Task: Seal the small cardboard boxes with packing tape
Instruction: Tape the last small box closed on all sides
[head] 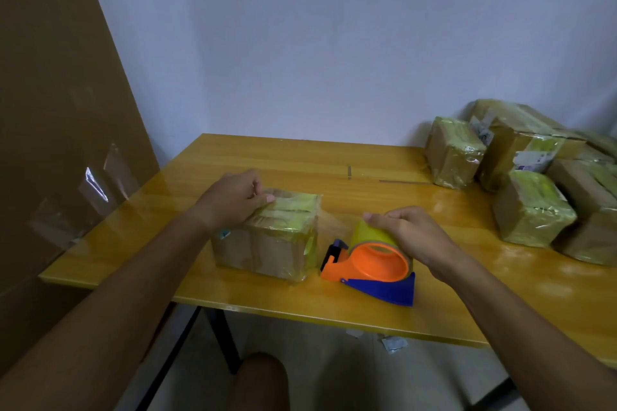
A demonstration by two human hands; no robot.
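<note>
My left hand (233,198) presses the taped box (270,233) at center, fingers curled on top. At 3 o'clock of it, my right hand (405,233) grips the tape dispenser (370,265).

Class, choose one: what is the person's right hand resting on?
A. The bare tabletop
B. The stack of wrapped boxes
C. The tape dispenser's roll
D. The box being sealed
C: the right hand grips the roll on the orange-and-blue tape dispenser, while the left hand holds the box.
</note>
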